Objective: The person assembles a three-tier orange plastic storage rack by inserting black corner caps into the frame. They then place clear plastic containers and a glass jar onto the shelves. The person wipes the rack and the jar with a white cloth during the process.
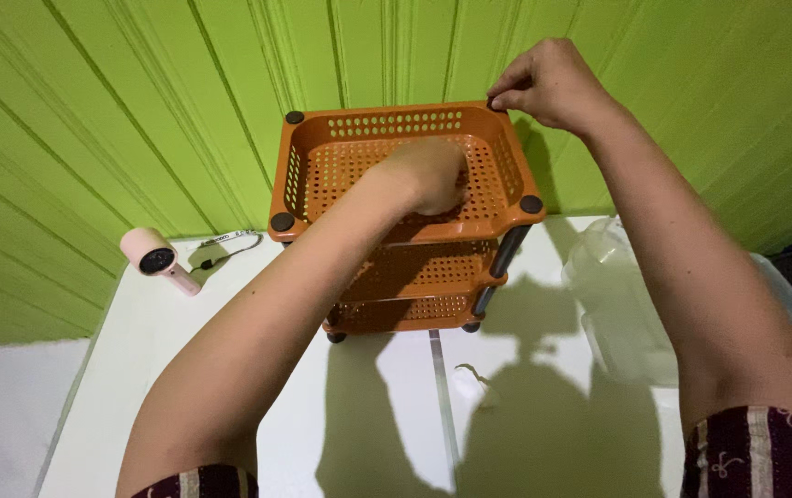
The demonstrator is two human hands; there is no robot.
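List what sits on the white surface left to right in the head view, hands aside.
Pink handheld fan → orange three-tier perforated basket rack → clear plastic container.

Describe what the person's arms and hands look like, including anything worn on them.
Both hands, left hand and right hand, are bare: no gloves or rings visible. Forearms are uncovered. Short sleeves of dark maroon fabric with pale stripes and small curly motifs end near the elbows.
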